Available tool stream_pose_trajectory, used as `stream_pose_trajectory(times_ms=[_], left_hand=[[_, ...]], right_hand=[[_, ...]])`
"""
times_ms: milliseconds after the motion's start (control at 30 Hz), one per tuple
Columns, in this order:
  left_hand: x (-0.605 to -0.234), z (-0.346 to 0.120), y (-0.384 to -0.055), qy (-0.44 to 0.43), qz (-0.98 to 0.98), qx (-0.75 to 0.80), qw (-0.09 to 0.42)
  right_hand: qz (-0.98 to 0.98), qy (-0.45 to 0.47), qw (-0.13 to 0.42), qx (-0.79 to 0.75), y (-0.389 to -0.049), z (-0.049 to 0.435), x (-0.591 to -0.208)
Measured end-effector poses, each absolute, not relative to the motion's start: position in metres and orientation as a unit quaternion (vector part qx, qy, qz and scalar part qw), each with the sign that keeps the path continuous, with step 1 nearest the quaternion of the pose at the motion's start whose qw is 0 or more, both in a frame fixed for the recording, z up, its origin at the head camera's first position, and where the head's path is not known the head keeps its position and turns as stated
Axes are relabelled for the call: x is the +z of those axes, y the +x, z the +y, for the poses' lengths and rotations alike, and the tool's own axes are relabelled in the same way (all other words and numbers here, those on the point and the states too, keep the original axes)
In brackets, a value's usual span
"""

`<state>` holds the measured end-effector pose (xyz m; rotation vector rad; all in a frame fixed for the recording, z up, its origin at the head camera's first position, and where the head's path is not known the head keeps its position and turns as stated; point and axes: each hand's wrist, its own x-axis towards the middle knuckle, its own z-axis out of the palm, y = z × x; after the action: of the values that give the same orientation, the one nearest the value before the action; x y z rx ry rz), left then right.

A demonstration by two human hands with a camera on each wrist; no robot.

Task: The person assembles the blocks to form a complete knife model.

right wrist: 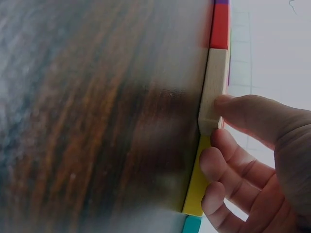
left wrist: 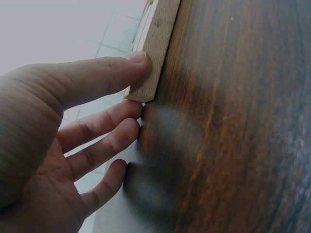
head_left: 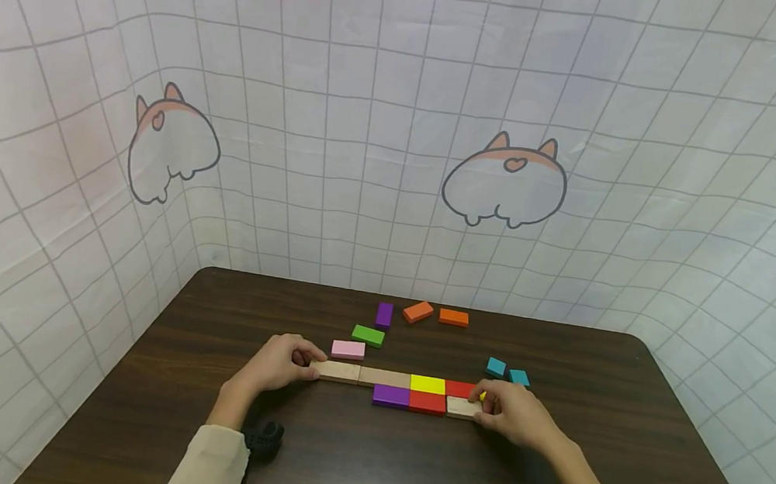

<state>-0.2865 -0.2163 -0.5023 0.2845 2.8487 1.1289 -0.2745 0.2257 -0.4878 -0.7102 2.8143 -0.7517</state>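
Observation:
Two rows of coloured blocks lie end to end on the table. My left hand pinches the outer end of a plain wooden block, its thumb on the near side. A second plain wooden block, a yellow block and a red block continue that row. In front run a purple block, a red block and a pale wooden block. My right hand grips the pale block by its right end. Another yellow block is partly hidden behind those fingers.
Behind the rows lie a pink block, a green block, a purple block and two orange blocks. Two blue blocks lie beyond my right hand. A patterned cloth hangs behind the dark table.

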Motion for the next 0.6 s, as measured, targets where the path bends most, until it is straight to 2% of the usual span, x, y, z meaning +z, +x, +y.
stream_pose_trajectory(times_ms=[600], left_hand=[[-0.5021, -0.2156, -0.2856, 0.088, 0.926, 0.366, 0.033]], right_hand=[[0.931, -0.249, 0.072, -0.258, -0.2742, 0.2236, -0.4868]])
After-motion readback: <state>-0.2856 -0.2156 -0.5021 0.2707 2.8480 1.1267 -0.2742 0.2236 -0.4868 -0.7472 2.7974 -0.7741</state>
